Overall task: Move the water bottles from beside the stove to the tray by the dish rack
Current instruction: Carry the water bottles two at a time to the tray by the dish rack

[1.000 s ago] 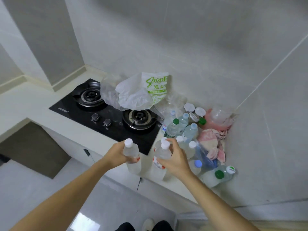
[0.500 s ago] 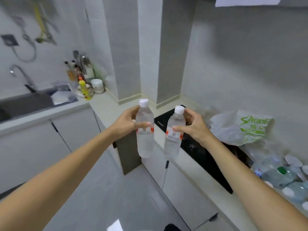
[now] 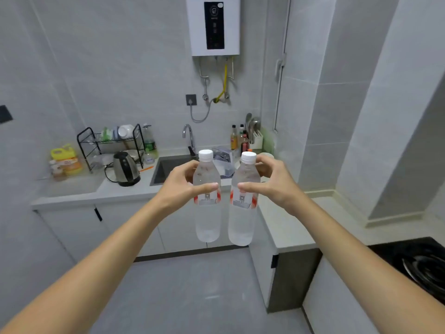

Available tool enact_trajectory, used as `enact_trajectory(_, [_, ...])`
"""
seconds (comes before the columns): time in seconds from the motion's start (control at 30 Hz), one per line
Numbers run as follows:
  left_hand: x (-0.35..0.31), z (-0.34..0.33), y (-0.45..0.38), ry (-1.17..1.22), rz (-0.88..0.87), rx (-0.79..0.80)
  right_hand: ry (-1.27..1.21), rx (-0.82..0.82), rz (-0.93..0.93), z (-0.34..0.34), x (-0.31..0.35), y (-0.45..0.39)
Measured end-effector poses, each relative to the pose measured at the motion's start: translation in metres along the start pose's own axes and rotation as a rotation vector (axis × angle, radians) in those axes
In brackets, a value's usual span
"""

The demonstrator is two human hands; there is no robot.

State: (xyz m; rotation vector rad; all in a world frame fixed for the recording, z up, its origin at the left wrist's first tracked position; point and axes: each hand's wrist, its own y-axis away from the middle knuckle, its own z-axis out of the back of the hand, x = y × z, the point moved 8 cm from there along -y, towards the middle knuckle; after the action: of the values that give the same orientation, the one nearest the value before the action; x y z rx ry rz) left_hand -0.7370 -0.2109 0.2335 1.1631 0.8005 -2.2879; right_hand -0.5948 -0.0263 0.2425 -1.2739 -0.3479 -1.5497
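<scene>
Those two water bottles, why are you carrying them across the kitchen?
A person holds one clear, white-capped bottle upright in each hand: the left hand grips the left bottle and the right hand grips the right bottle, fingers wrapped around the upper halves. Both bottles hang in the air over the floor, not yet set down. The stove is at the lower right. Ahead, across the room, the dish rack stands on the counter beside a kettle and the sink.
</scene>
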Motion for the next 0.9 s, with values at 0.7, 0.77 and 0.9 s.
enact_trajectory(0.7, [0.290, 0.388, -0.049, -0.191, 0.487, -0.511, -0.168, 0.769, 0.252, -0.487, 0.022, -0.360])
enact_trajectory(0.77, [0.325, 0.426, -0.043, -0.186, 0.523, -0.537, -0.170, 0.807, 0.251, -0.545, 0.018, -0.374])
enact_trajectory(0.9, [0.394, 0.511, -0.039, -0.150, 0.545, -0.575, -0.178, 0.801, 0.219, -0.645, 0.018, -0.418])
